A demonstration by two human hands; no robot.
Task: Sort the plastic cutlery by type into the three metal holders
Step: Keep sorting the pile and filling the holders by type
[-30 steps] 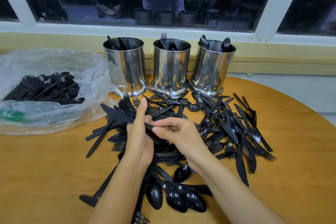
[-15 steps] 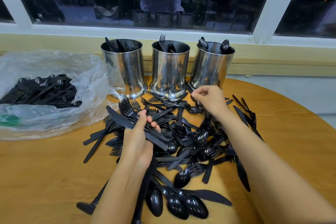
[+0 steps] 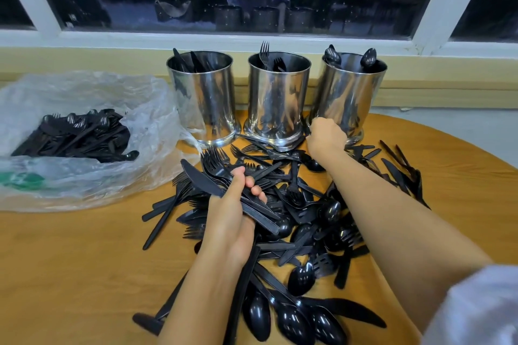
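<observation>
My L hand [image 3: 232, 210] grips a bundle [image 3: 201, 179] of knives and forks over the pile [image 3: 302, 218] of black cutlery on the desk [image 3: 70, 260]. R hand [image 3: 326, 134] is at the foot of the R holder [image 3: 347, 92], fingers curled under; I cannot tell if it holds sth. Knives stand in the L holder [image 3: 201, 92], forks in the mid holder [image 3: 277, 98], spoons in the R holder. A bag [image 3: 92, 92] with more cutlery lies at left.
</observation>
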